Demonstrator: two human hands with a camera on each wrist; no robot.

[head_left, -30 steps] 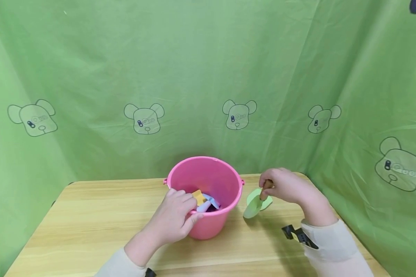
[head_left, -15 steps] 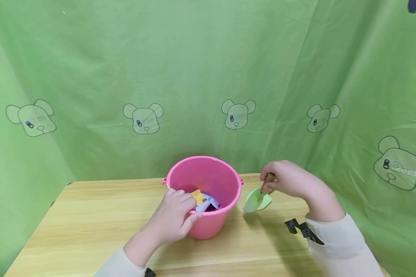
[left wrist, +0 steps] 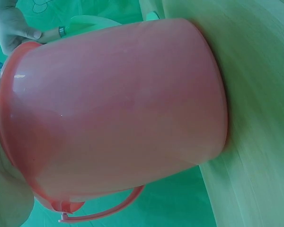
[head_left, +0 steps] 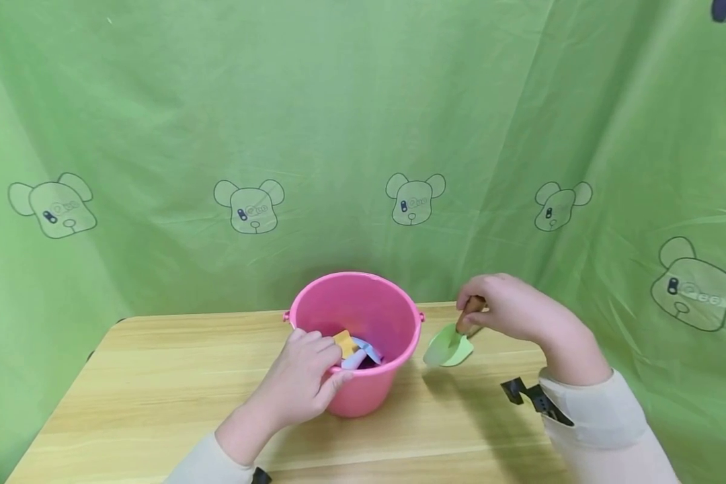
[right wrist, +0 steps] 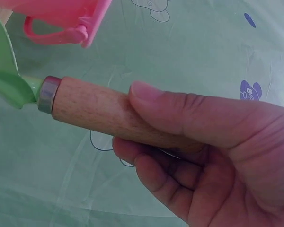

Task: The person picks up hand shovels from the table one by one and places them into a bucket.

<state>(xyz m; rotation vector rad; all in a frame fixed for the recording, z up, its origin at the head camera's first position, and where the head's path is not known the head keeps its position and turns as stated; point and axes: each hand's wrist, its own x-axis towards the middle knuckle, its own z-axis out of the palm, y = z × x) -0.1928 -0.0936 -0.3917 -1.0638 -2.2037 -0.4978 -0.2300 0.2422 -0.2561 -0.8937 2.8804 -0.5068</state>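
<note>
A pink bucket (head_left: 363, 396) stands upright on the wooden table. My left hand (head_left: 296, 376) grips its near left rim, fingers over the edge and thumb along the rim. To the bucket's right, my right hand (head_left: 511, 309) holds a green hand trowel by its wooden handle (right wrist: 99, 111), thumb on one side and fingers curled on the other. Its blade (head_left: 438, 353) points down and left. Another green piece (head_left: 461, 354) shows behind that blade, low at the table; its kind is partly hidden. In the left wrist view, the bucket wall (left wrist: 118, 109) fills most of the picture.
Inside the bucket lie a yellow piece (head_left: 346, 345) and light blue pieces (head_left: 369, 351), partly hidden. The bucket's pink handle (left wrist: 109, 213) hangs down on its far side. A green printed curtain (head_left: 339, 121) surrounds the wooden table (head_left: 175, 396) at back and sides.
My right hand has moved slightly up and to the right, and the trowel's handle has moved with it. The left hand and bucket have stayed nearly still.
</note>
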